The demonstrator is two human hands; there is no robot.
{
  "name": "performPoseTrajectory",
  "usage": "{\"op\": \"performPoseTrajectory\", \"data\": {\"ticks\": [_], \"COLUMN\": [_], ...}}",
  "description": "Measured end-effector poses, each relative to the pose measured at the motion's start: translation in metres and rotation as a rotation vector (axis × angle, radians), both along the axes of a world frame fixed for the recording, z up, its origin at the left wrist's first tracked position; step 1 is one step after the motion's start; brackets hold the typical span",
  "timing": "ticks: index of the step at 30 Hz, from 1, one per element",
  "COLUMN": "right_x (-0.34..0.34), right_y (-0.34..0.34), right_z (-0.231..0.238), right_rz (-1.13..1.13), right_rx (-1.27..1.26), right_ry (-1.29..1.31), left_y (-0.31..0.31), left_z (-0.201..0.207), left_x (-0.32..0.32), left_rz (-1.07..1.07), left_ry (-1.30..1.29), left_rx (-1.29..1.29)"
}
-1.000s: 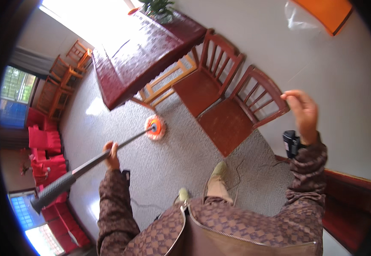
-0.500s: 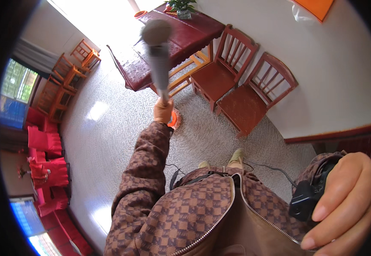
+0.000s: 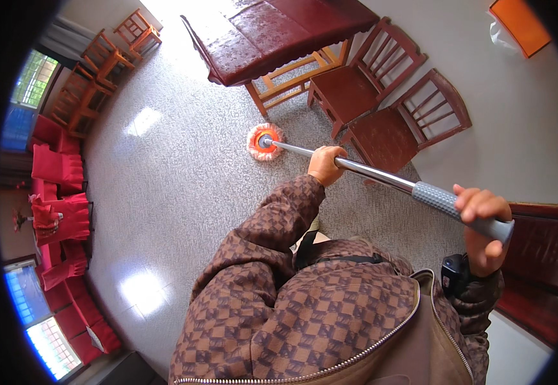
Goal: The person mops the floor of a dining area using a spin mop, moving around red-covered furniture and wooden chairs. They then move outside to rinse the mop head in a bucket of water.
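I hold a mop with both hands. Its round orange and white head (image 3: 265, 142) rests on the grey speckled floor just in front of the table. The shiny metal pole (image 3: 369, 171) runs from the head to the right. My left hand (image 3: 326, 165) grips the pole about halfway along. My right hand (image 3: 482, 218) is closed on the grey textured grip at the pole's end, near the right wall. Both arms wear a brown checked jacket.
A table with a dark red cloth (image 3: 279, 35) stands ahead, a yellow wooden chair (image 3: 295, 74) under it. Two dark red wooden chairs (image 3: 381, 102) stand right of the mop head. Stacked red chairs (image 3: 57, 192) line the left wall. Dark wood panelling (image 3: 542, 269) runs along the right.
The mop pole has swung from pointing up toward the camera to lying across to the right. My right hand, free before, now grips the pole's end. The mop head sits nearer the table.
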State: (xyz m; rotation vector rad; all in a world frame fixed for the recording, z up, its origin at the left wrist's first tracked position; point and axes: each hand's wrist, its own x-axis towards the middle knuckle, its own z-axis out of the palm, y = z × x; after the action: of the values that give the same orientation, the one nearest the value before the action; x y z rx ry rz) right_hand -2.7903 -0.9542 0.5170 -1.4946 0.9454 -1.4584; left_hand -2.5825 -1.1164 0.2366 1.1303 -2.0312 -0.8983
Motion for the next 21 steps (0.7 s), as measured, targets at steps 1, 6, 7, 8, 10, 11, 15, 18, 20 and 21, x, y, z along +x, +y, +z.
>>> {"op": "performPoseTrajectory", "data": {"ticks": [1, 6, 7, 8, 10, 11, 15, 18, 20, 21], "right_x": [0.001, 0.009, 0.011, 0.013, 0.019, 0.022, 0.031, 0.023, 0.008, -0.002], "right_y": [0.002, 0.015, 0.017, 0.021, 0.024, 0.025, 0.034, 0.056, 0.077, 0.088], "right_z": [0.003, 0.022, 0.023, 0.023, 0.018, 0.013, 0.010, 0.035, 0.056, 0.068], "right_rz": [-0.050, -0.147, -0.180, -0.196, -0.218, -0.221, -0.419, -0.502, -0.561, -0.572], "right_rx": [0.057, 0.039, 0.073, 0.056, 0.077, 0.087, 0.063, 0.068, 0.046, 0.048], "right_ry": [-0.013, 0.152, 0.179, 0.214, 0.312, 0.342, 0.331, 0.270, 0.247, 0.248], "left_y": [0.001, 0.002, -0.003, -0.008, -0.020, -0.025, -0.019, 0.012, 0.041, 0.056], "left_z": [-0.001, -0.007, -0.008, -0.010, -0.014, -0.015, -0.013, 0.005, 0.023, 0.032], "left_x": [-0.005, -0.031, -0.037, -0.042, -0.052, -0.055, -0.069, -0.078, -0.087, -0.090], "left_rz": [-0.023, -0.192, -0.236, -0.258, -0.281, -0.258, -0.294, -0.352, -0.379, -0.407], "left_ry": [0.004, 0.081, 0.091, 0.150, 0.170, 0.144, 0.151, 0.242, 0.273, 0.243], "left_rx": [-0.032, -0.036, -0.058, -0.070, -0.051, -0.048, -0.057, -0.062, -0.005, 0.022]}}
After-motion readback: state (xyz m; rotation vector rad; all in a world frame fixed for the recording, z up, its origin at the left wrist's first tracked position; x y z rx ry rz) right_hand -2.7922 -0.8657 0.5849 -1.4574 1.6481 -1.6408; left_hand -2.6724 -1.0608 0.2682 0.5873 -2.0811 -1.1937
